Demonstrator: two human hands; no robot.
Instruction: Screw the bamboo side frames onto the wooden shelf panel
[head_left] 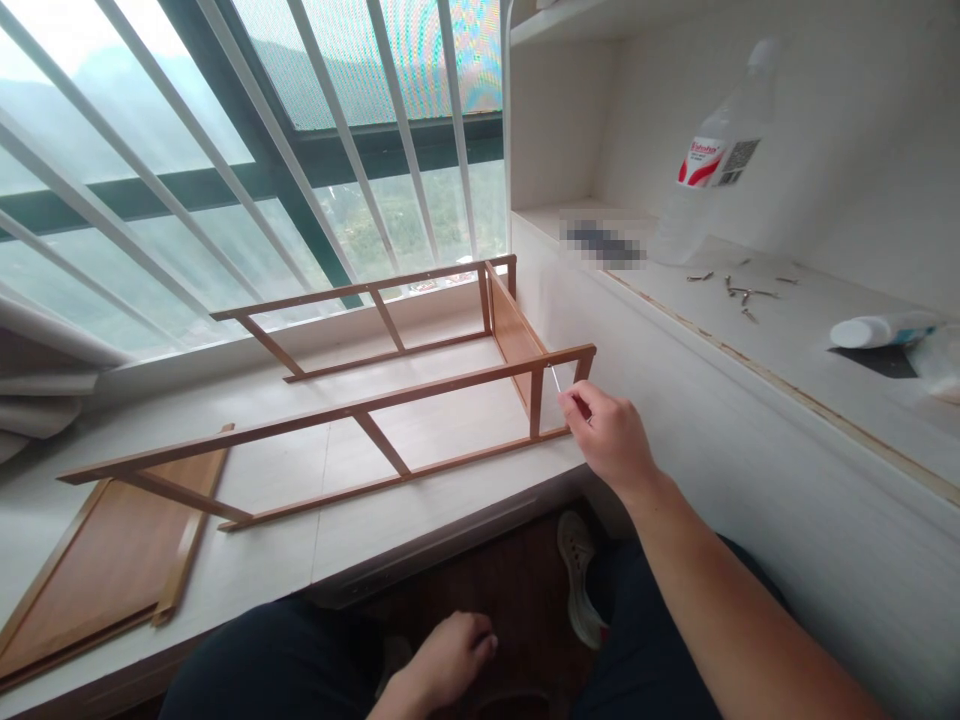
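We see right hand pinching thin silvery tool, tip hard to make out, against brown wooden ladder-like frame lying on white sill, 9 o'clock of hand. Left hand loosely curled, empty, 6 o'clock, wrist cut off.

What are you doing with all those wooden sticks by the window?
A person sits at a white window ledge where a wooden frame lies on its side. The right hand pinches a thin metal tool at the frame's right end. The left hand rests low by the lap, holding nothing. A wooden panel lies to the left; loose screws sit on the shelf.
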